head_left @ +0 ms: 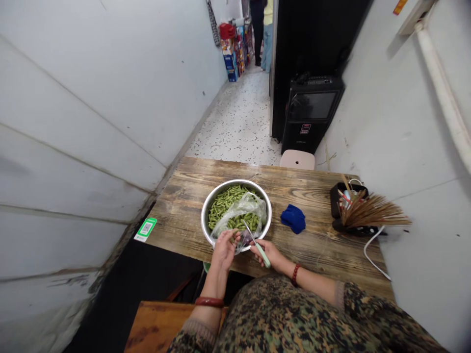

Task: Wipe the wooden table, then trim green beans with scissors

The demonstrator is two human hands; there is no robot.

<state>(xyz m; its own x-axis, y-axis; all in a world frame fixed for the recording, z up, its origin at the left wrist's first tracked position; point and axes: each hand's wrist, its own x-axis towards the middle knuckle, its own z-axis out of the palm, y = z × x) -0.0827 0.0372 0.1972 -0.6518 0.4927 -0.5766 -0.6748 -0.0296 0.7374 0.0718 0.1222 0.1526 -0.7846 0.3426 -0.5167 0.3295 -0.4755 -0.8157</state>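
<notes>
A metal basin (203, 214) on the wooden table holds many short green bean pods (230, 200). Crumpled clear plastic bag (235, 211) lies over part of them, with more pods in and around it. My right hand (274, 256), at the basin's near right rim, grips a small knife (262, 255) by its pale green handle; the blade points up and left over the pods. My left hand (225, 249) is at the near rim, its fingers curled together beside the bag. What those fingers hold, if anything, is too small to make out.
A blue cloth (293, 218) lies right of the basin. Farther right are a black container (335, 201), a bundle of thin brown sticks (373, 211) and a white cable (371, 247). A green QR card (146, 229) sits at the left edge. A stool (298, 158) stands beyond the table.
</notes>
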